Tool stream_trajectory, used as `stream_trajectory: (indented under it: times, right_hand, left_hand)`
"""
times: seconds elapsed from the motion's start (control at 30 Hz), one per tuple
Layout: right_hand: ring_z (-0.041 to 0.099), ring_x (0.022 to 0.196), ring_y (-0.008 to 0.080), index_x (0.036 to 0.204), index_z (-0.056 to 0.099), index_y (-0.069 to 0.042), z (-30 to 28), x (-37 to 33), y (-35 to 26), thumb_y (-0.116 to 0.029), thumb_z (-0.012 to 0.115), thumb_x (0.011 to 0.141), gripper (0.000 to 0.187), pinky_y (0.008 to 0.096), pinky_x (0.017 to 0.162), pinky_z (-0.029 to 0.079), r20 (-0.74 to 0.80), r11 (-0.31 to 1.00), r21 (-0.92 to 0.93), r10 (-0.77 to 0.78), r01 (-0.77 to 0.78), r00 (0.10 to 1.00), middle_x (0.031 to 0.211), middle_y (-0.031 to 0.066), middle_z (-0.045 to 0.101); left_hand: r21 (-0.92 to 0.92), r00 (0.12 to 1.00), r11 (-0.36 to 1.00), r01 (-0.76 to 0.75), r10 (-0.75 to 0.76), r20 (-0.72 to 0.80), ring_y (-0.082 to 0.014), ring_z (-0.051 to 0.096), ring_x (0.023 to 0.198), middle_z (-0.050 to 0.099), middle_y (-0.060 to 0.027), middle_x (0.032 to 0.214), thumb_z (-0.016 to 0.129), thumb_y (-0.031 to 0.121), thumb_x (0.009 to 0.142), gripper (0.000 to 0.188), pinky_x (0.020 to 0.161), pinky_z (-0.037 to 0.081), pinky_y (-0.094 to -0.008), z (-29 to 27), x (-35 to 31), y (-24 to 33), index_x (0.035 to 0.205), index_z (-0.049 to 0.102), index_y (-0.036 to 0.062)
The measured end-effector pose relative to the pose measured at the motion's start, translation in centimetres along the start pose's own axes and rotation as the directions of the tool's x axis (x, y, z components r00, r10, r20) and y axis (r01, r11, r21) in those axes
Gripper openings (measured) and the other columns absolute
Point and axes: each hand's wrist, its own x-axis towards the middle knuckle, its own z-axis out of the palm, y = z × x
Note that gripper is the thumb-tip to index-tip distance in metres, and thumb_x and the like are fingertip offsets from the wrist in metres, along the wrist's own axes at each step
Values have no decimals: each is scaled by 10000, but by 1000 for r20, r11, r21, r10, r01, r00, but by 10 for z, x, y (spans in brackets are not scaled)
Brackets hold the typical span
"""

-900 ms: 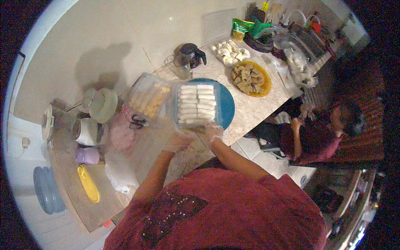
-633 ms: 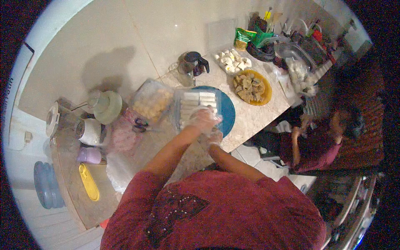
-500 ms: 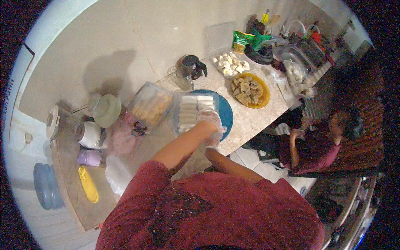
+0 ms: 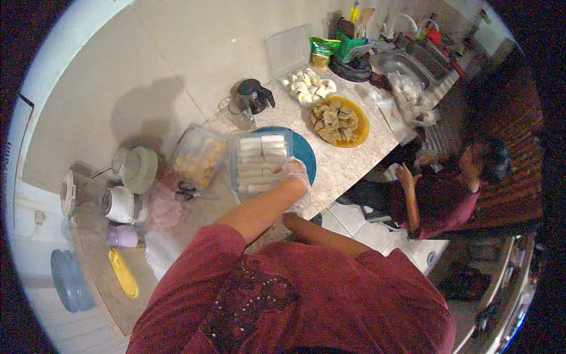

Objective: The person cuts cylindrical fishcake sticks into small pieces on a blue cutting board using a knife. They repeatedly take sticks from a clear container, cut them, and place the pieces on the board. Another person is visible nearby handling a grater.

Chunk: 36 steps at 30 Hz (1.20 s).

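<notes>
A clear rectangular container of pale white rolls (image 4: 257, 160) sits on a blue round plate (image 4: 305, 154) on the stone counter. My left hand (image 4: 292, 174), in a thin clear plastic glove, lies on the container's near right corner, fingers curled over the rolls there; whether it grips anything I cannot tell. My right forearm (image 4: 321, 231) crosses beneath my left arm near the counter edge. Its hand is hidden under the left forearm.
Beside the rolls are a clear tub of yellowish food (image 4: 197, 156), a black jug (image 4: 252, 95), a plate of white dumplings (image 4: 308, 88) and a yellow plate of fried pieces (image 4: 337, 121). Small appliances (image 4: 121, 203) stand at left. A seated person (image 4: 448, 192) is right of the counter.
Earlier both gloved hands held the container's near edge. Now the left hand has reached to its right corner, and the right hand has dropped back under the left arm.
</notes>
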Motion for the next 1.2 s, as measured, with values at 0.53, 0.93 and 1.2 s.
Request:
stream_trajectory:
  times: [0.53,0.93,1.2]
  right_hand:
    - [706,911,428,1141,739,-49,-8,-3,-11,-386,555,987,413,498,837,544,-177,991,68,-103,116,979,1026,205,750]
    - [689,1092,396,1178,721,-73,-20,16,-22,-377,562,981,396,465,965,534,66,1000,4,-15,15,998,1190,210,718]
    - [710,997,287,1126,737,-5,-69,10,39,-398,640,943,444,423,920,540,269,942,105,282,-319,921,1087,174,748]
  left_hand:
    - [-506,859,735,-451,203,-470,-338,562,1335,608,-184,1417,707,323,908,642,1141,432,-438,65,-45,-131,1499,523,153]
    - [-330,312,851,-408,-210,-927,-394,668,1013,685,-158,1057,618,191,869,279,850,544,-493,143,-62,-75,1130,649,96]
    - [-326,345,867,-376,-195,-918,-379,669,867,659,-134,903,614,179,851,184,737,537,-509,139,-64,-74,1021,646,118]
